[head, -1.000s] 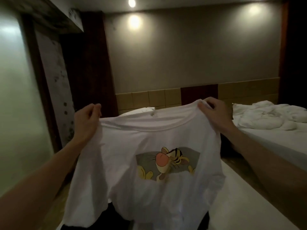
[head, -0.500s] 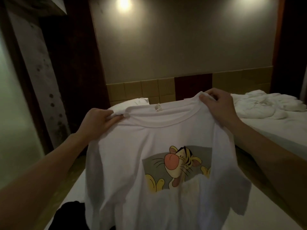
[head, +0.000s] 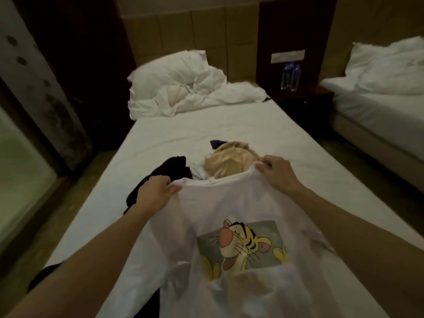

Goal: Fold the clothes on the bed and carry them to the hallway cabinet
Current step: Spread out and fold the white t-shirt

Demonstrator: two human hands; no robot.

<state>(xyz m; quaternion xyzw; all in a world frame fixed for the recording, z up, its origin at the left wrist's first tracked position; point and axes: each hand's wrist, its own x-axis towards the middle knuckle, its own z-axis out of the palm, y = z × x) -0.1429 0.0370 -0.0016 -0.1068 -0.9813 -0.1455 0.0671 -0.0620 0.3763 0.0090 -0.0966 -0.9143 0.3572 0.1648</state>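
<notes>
The white T-shirt, printed side up, is pinched at each shoulder by the left hand and the right hand; held up in the air a second ago, it has been brought down over the bed. Laying flat for folding is judged underway. A black garment and a beige garment remain unfolded just beyond

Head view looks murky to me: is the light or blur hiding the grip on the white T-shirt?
Head view: dim, warm light, dark corners at left. Wide-angle bend curves the bed edges. Slight softness, yet both grips read clearly: left hand and right hand each pinch the white T-shirt at a shoulder.
</notes>
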